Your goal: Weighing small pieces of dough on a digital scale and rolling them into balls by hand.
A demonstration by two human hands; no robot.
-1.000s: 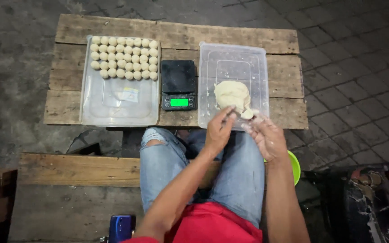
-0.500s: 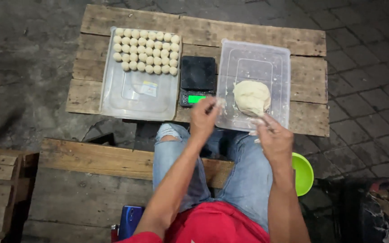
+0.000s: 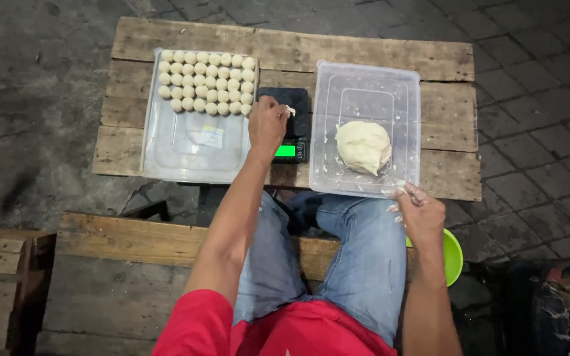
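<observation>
Your left hand point(image 3: 266, 125) is out over the small black scale point(image 3: 286, 124), fingertips pinched on a little scrap of dough point(image 3: 289, 110) that sits right above the weighing plate, just beyond the lit green display. That scrap is the thing to watch: it lies directly over the scale, with the rows of dough balls point(image 3: 207, 82) in the clear tray point(image 3: 192, 148) just to its left, touching nothing. Your right hand point(image 3: 417, 211) hangs back at the near edge of the clear tub point(image 3: 371, 86), fingers loosely spread and floury, gripping nothing. The big dough lump point(image 3: 363, 146) rests inside that tub, just beyond those fingers. So the left hand is the one on the scale; the right is nearer the lump.
</observation>
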